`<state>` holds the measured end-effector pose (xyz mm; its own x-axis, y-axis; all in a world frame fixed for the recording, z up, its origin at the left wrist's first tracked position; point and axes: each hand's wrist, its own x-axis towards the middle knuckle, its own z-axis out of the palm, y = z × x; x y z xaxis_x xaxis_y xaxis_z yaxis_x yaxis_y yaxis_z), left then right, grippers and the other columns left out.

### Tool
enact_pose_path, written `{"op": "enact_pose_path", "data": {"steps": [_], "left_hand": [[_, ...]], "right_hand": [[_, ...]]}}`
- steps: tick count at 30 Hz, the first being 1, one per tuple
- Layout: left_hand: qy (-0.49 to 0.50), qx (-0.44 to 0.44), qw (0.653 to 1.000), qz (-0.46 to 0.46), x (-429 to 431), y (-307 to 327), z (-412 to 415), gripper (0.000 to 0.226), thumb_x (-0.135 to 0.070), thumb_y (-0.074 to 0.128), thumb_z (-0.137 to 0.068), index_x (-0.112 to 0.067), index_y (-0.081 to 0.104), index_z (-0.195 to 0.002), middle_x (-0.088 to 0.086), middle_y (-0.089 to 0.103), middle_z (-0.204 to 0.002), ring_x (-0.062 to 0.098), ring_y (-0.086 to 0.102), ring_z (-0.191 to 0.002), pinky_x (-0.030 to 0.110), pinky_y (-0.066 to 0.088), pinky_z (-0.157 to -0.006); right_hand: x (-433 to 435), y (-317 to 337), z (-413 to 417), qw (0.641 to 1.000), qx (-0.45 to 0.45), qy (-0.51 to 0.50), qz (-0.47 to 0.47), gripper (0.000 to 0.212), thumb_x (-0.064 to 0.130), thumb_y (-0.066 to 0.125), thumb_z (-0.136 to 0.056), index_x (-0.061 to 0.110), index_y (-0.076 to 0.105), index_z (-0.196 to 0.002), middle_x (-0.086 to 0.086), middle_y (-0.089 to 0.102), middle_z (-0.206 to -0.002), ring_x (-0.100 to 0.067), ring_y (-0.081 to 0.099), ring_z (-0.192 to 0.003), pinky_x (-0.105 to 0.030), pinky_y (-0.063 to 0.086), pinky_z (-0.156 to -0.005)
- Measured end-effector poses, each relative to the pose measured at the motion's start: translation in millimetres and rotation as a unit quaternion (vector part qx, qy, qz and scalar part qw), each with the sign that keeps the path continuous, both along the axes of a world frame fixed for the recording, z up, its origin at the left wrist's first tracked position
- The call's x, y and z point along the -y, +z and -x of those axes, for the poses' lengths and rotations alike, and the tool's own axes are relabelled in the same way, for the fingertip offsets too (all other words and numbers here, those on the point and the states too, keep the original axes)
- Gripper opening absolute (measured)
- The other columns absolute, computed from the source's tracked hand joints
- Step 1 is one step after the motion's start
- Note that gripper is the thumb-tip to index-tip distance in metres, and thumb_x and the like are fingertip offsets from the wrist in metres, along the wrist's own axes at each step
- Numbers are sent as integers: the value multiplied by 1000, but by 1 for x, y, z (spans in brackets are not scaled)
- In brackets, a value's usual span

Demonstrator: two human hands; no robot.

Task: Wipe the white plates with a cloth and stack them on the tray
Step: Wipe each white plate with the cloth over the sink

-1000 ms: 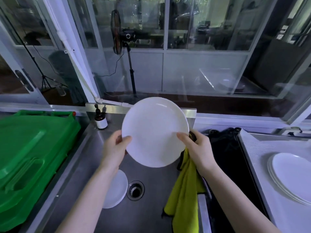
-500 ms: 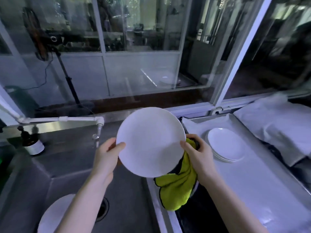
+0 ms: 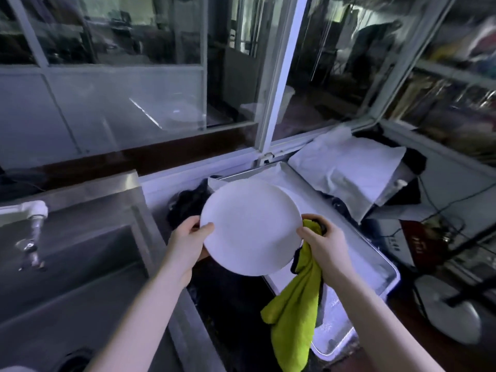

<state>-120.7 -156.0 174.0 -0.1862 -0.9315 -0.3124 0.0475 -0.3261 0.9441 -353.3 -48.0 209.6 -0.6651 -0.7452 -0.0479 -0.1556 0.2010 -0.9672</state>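
Left hand (image 3: 188,237): thumb laid across the face of the plate (image 3: 251,226) at its left rim, fingers curled behind, pinching the edge. Bare forearm runs up from bottom centre.

Right hand (image 3: 322,245): thumb on the plate's right rim, fingers wrapped behind it with the top of a yellow-green cloth (image 3: 292,312) bunched in the same grip. The rest of the cloth hangs free below the wrist. Forearm enters from lower right.

Plate: white, round, held off any surface between the two hands, tilted with its face toward the camera. It sits over the near-left part of the tray (image 3: 386,267) and the dark gap beside it.

Tray: metal, shallow, pale-lined, on the counter to the right. A folded white sheet (image 3: 349,167) lies just past its far end.

Steel sink (image 3: 80,264) to the left, tap (image 3: 35,210) at its back edge. Window (image 3: 281,76) behind all.
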Motion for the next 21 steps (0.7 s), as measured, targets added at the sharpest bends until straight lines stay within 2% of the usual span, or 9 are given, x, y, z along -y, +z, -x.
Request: {"op": "enact_pose_path", "data": {"steps": [2, 6, 9, 11, 13, 15, 17, 19, 21], "left_hand": [[-21, -10, 1000, -19, 3, -5, 31, 15, -12, 60, -96, -16, 72, -104, 2, 75, -102, 20, 70, -90, 26, 57, -65], [-51, 12, 998, -45, 17, -25, 92, 24, 3, 52, -91, -6, 73, -100, 8, 72, -93, 20, 64, -82, 27, 56, -71], [-50, 58, 996, -42, 34, -43, 134, 30, 10, 51, -87, -5, 77, -92, 15, 73, -90, 22, 64, -79, 29, 57, -71], [-27, 92, 995, -35, 46, -55, 160, 28, 10, 54, -85, -5, 77, -89, 22, 74, -90, 25, 66, -80, 37, 58, -77], [13, 131, 991, -37, 58, -65, 184, 28, 8, 58, -84, -11, 78, -89, 13, 77, -90, 27, 73, -88, 44, 60, -90], [45, 165, 985, -40, 68, -73, 203, 31, 6, 60, -84, -21, 76, -84, -2, 78, -84, 26, 74, -92, 44, 61, -89], [63, 195, 978, -32, 80, -81, 217, 34, 6, 61, -84, -26, 71, -79, -4, 76, -82, 27, 74, -92, 46, 61, -88], [84, 220, 971, -32, 90, -90, 228, 34, 6, 60, -85, -26, 69, -78, -3, 74, -84, 29, 72, -88, 46, 61, -87], [102, 245, 963, -36, 98, -98, 235, 32, 5, 60, -86, -26, 69, -80, -7, 73, -84, 24, 70, -86, 37, 59, -84]], "right_hand": [[3, -9, 31, 1000, 5, -24, -15, 28, 3, 63, -78, 25, 73, -92, 9, 64, -59, -11, 54, -48, -22, 45, -47], [21, -33, 97, 999, -11, -29, -38, 31, 5, 62, -76, 28, 74, -93, 3, 66, -71, -16, 56, -61, -32, 48, -62], [46, -51, 143, 997, -23, -18, -65, 31, 8, 62, -75, 34, 72, -90, 7, 66, -70, -16, 56, -63, -29, 46, -62], [67, -64, 172, 996, -31, -1, -83, 30, 10, 62, -77, 34, 72, -92, 7, 68, -74, -16, 59, -66, -27, 47, -62], [89, -76, 194, 994, -43, 20, -103, 27, 11, 63, -78, 31, 71, -93, 7, 70, -80, -17, 61, -73, -30, 49, -68], [112, -88, 211, 991, -57, 37, -118, 25, 12, 63, -79, 33, 70, -91, 8, 69, -82, -19, 63, -81, -34, 52, -76], [134, -101, 222, 988, -67, 53, -130, 25, 11, 62, -79, 31, 70, -92, 6, 69, -83, -22, 64, -86, -36, 53, -80], [154, -114, 230, 983, -79, 76, -145, 27, 10, 61, -80, 27, 72, -98, 3, 70, -88, -23, 65, -91, -33, 52, -79], [172, -127, 236, 979, -91, 91, -157, 29, 11, 61, -83, 22, 72, -107, 1, 70, -94, -23, 64, -97, -26, 45, -78]]}}
